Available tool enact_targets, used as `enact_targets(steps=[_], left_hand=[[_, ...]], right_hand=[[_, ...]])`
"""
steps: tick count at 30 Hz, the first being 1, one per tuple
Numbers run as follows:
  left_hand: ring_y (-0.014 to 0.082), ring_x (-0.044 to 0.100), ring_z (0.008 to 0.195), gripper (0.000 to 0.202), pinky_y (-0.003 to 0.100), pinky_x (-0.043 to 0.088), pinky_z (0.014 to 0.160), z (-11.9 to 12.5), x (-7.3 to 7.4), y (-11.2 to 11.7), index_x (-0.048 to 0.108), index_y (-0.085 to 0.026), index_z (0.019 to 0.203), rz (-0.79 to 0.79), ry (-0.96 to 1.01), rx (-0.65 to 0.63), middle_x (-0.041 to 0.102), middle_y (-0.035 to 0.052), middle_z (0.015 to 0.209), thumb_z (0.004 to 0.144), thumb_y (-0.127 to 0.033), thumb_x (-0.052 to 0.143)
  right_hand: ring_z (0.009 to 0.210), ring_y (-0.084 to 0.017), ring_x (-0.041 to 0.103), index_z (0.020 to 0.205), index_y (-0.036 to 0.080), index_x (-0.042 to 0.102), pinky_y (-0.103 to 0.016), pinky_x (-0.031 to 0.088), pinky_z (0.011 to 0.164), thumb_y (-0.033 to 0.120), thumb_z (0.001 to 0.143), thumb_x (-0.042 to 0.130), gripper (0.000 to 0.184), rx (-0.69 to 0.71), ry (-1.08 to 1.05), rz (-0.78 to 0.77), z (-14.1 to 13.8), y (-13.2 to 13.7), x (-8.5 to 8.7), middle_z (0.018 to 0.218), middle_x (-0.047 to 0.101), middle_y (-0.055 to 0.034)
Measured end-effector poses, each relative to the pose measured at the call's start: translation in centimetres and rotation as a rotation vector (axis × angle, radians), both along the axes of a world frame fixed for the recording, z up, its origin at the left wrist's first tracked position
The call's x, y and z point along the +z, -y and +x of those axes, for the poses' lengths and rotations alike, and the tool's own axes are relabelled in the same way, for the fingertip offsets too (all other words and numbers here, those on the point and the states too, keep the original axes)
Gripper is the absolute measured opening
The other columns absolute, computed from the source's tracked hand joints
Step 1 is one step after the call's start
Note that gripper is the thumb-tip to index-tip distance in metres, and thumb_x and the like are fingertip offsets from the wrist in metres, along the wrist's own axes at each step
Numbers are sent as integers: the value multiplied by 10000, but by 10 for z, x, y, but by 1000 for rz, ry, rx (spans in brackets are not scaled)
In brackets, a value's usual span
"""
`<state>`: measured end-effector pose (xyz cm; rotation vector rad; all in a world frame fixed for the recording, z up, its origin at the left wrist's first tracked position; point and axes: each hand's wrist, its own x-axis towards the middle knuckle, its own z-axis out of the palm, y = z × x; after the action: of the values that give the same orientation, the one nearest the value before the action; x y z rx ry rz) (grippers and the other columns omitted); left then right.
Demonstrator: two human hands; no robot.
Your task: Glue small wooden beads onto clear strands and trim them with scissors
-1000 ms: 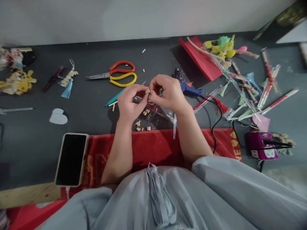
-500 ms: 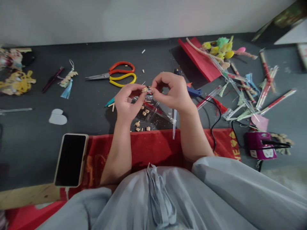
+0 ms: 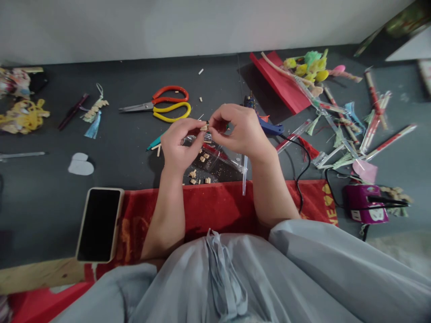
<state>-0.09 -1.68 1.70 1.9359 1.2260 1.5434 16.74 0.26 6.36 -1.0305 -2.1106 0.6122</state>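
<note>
My left hand [image 3: 180, 146] and my right hand [image 3: 237, 130] meet above the dark table [image 3: 134, 134], fingertips pinched together on a tiny tan wooden piece [image 3: 204, 128]. Something small and dark with a hint of colour sits against my right fingertips; I cannot make it out. Below the hands lie several more small wooden bits [image 3: 200, 170] beside a clear plastic wrapper [image 3: 224, 159]. Both forearms rest on a red cloth [image 3: 208, 206].
Red-and-yellow scissors [image 3: 164, 104] lie behind the hands. A blue glue gun [image 3: 267, 126] with a black cord lies to the right. A phone [image 3: 98, 223] lies at front left, a purple device [image 3: 367, 210] at right. Wrapped sticks, tassels and red paper [image 3: 283, 85] crowd the back right.
My right hand rose slightly half a second ago and has now dropped back. The fingertips have closed in tighter around the small piece. Nothing else moved.
</note>
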Motion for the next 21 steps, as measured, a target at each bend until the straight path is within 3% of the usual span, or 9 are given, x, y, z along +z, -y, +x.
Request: enact_targets(steps=[12,21], left_hand=[[125,680,866,120,278,558,805,0,3,0,680,-203,917,55,-161,2,737,9,905,865,-257,586],[119,685,837,113,244,576,741,4,3,1,691,-205,920,15,1,-28,734,27,904,830,-257,649]], right_hand=[[653,-97,465,717,172,525,-269,355,621,144,713,525,29,-38,117,-74,0,0,1,692,539,-1],[637,-103,465,686,194,483,-283,365,607,158,718,565,95,-71,123,-36,0,-1,1,666,536,2]])
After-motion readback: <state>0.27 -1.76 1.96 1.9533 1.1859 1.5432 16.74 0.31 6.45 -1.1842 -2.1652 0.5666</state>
